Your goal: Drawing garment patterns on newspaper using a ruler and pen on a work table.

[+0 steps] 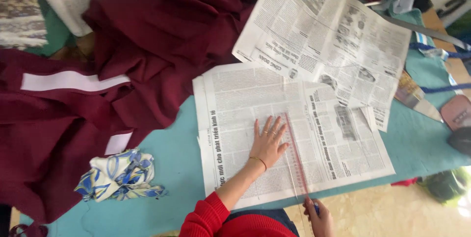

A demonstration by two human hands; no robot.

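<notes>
My left hand [268,142] lies flat with fingers spread on a newspaper sheet [235,114], pressing beside a long clear ruler with a red edge [296,156] that runs along the sheet. My right hand [319,216] is at the near end of the ruler by the table's front edge, closed around a small pen or marker whose tip touches the paper. A second open newspaper [319,36] lies overlapping the far side of the first.
A large dark red cloth [142,50] with white strips [68,81] covers the left of the teal table [171,168]. A blue and white patterned cloth [120,174] lies bunched near the front left. Scissors and tools [417,97] sit at the right.
</notes>
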